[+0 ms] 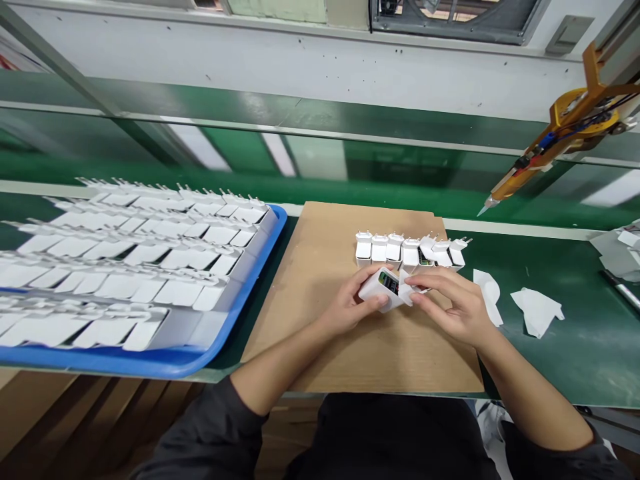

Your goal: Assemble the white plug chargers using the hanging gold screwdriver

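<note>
My left hand [350, 303] grips a white charger plug [384, 287] whose open side shows a dark circuit inside. My right hand [457, 303] pinches a small white piece [407, 292] against that charger's right end. Both hands hover over a brown cardboard sheet [320, 320] on the green bench. Just behind them a row of several white charger plugs [410, 249] stands on the cardboard, prongs up.
A blue tray [240, 320] packed with rows of white plugs fills the left. White scraps [537, 310] lie on the green mat at right. An orange tool [555, 140] hangs at upper right. A green conveyor belt [350, 160] runs behind the bench.
</note>
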A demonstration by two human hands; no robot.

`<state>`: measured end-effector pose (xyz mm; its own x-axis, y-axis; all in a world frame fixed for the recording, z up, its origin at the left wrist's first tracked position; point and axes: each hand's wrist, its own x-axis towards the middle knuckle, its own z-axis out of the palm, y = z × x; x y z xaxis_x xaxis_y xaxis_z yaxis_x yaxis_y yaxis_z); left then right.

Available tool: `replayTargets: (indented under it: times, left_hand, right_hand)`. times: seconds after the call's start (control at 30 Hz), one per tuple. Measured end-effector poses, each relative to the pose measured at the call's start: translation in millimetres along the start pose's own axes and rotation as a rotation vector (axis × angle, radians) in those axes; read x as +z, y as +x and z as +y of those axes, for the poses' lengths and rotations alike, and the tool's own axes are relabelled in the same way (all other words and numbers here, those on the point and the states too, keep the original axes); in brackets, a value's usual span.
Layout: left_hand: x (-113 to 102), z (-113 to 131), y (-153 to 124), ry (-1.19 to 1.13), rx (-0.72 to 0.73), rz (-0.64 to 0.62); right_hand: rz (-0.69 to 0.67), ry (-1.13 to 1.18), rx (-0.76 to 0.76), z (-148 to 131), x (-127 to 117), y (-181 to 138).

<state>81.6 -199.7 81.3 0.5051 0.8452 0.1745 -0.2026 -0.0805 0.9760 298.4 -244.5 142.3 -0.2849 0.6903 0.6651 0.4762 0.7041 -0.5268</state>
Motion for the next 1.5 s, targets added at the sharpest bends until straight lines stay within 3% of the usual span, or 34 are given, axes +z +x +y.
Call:
replayTargets:
  times: [0.4, 0.73, 1.5]
  left_hand:
    - [-1, -2, 0, -0.248, -0.276, -0.116]
    - [2, -2, 2, -0.452, -0.368, -0.207]
    - [0, -5, 2, -0.539, -0.384, -0.245]
  right_hand:
    - [-0.081, 0.02, -0.064, 2, -3, 0]
    - [-0.085, 0.075, -0.112, 4, 0, -1]
    - [-0.039, 0.119, -0.156, 3, 7, -1]
